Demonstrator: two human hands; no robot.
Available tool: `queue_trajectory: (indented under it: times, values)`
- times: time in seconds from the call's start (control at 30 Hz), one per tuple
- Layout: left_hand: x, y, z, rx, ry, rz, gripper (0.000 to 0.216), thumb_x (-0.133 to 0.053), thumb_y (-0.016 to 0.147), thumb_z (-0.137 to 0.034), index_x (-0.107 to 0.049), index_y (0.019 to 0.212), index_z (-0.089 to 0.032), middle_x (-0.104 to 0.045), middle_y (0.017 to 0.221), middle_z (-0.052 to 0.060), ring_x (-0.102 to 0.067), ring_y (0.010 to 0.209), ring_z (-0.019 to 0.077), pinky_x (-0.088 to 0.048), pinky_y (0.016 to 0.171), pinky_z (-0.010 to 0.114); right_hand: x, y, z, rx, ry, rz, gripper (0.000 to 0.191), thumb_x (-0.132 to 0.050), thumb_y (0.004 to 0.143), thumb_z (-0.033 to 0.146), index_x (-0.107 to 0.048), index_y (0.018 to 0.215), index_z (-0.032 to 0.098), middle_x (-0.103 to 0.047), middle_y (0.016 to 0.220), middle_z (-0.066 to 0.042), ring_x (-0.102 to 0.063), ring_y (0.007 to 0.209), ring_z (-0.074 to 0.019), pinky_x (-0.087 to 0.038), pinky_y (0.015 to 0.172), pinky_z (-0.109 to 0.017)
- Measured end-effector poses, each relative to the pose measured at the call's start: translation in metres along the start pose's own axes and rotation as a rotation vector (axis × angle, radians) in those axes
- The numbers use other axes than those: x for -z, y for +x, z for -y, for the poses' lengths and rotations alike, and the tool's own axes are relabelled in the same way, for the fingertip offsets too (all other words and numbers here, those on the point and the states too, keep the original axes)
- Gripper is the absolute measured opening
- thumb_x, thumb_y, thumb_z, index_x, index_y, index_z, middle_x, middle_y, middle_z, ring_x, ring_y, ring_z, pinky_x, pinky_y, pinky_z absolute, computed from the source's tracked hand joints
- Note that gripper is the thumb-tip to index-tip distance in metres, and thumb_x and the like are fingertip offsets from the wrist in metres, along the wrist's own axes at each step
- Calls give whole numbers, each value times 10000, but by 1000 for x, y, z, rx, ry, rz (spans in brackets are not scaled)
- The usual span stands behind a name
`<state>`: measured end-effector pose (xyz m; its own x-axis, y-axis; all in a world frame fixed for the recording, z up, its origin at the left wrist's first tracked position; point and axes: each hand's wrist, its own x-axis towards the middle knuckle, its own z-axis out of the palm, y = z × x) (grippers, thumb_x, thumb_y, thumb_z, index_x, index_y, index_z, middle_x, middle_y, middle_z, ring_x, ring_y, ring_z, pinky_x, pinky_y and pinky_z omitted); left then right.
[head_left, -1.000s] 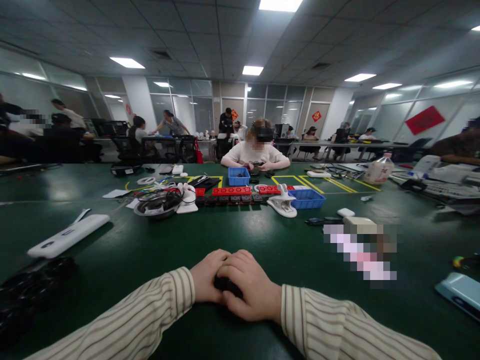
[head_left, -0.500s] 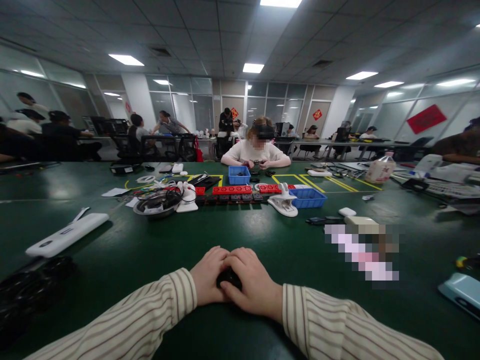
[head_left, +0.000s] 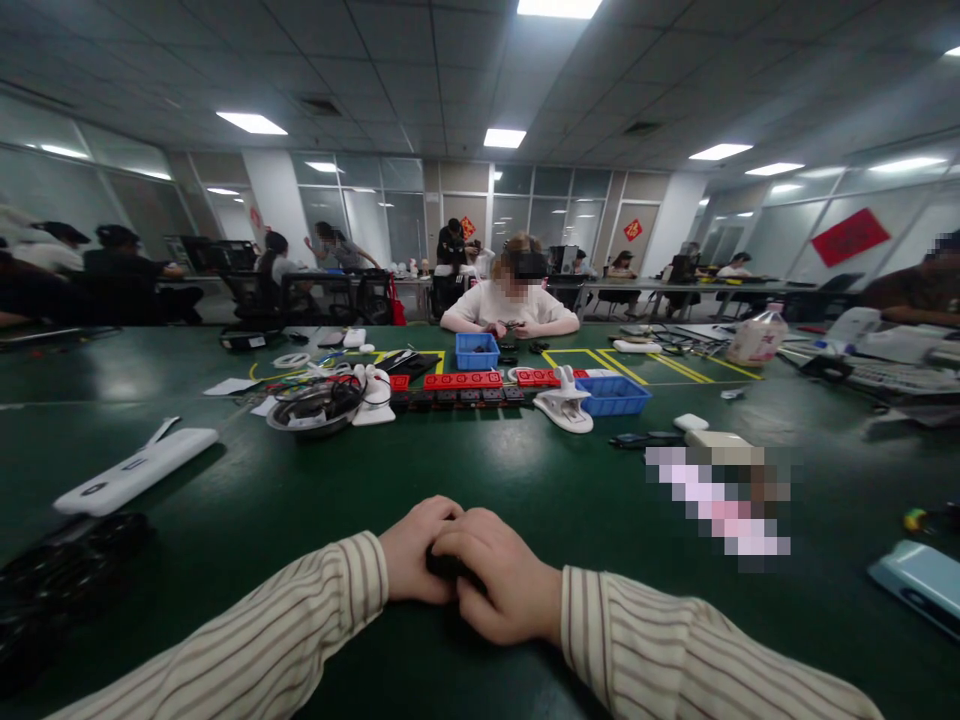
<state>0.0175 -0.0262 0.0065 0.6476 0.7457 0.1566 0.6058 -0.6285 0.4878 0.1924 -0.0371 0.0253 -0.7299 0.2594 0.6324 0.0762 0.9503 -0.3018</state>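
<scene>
Both my hands rest together on the green table (head_left: 315,490) close to its near edge. My left hand (head_left: 412,556) and my right hand (head_left: 501,580) are closed around a small black object (head_left: 444,566), which is mostly hidden by my fingers. Striped beige sleeves cover both forearms. I cannot make out what the black object is.
A white flat device (head_left: 135,470) and black trays (head_left: 60,585) lie at the left. In the middle stand a bowl of cables (head_left: 315,405), red and black part strips (head_left: 461,388), two blue bins (head_left: 615,395) and a white clamp (head_left: 564,405). A person sits opposite. A light blue case (head_left: 919,580) lies at the right.
My fingers have shifted slightly around the black object. The hands stay in the same spot on the table.
</scene>
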Motion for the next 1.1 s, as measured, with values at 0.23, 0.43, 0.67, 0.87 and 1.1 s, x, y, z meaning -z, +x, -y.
queue_trajectory:
  times: [0.23, 0.43, 0.67, 0.87, 1.1]
  values:
    - [-3, -4, -8, 22, 41, -173, 811, -741, 467, -520, -425, 1125, -168, -482, 1108, 101, -447, 1027, 294, -319, 957, 481, 0, -1, 0, -305, -155, -37, 408, -429, 786, 460, -476, 1033, 140, -530, 945, -95, -443, 833, -217, -356, 743, -381]
    - [-6, -2, -13, 87, 138, -139, 599, -703, 537, -504, -508, 995, -171, -555, 973, 68, -500, 954, 260, -215, 1006, 518, -4, 0, -5, -402, -245, 38, 315, -512, 764, 457, -515, 847, 154, -511, 824, -55, -429, 769, -187, -346, 706, -342]
    - [-1, 1, 3, 17, 31, -28, 360, -711, 550, -352, -604, 850, -184, -536, 913, 38, -495, 850, 214, -418, 802, 347, 0, 2, -5, -234, -140, 16, 124, -469, 751, 252, -523, 821, 165, -547, 828, -53, -456, 793, -174, -358, 718, -325]
    - [-1, 1, 13, -41, -6, 11, 322, -727, 554, -383, -636, 811, -212, -518, 934, 16, -481, 883, 209, -402, 823, 322, -1, 1, -3, 38, -71, 64, 186, -361, 631, 147, -485, 764, 182, -563, 743, -40, -488, 768, -165, -384, 752, -341]
    - [1, 1, 3, -31, 37, -33, 585, -745, 511, -433, -556, 1011, -194, -540, 982, 42, -494, 912, 236, -386, 877, 385, 1, 0, 1, 67, -97, -12, 206, -373, 693, 192, -485, 866, 185, -584, 835, -61, -498, 875, -186, -392, 817, -375]
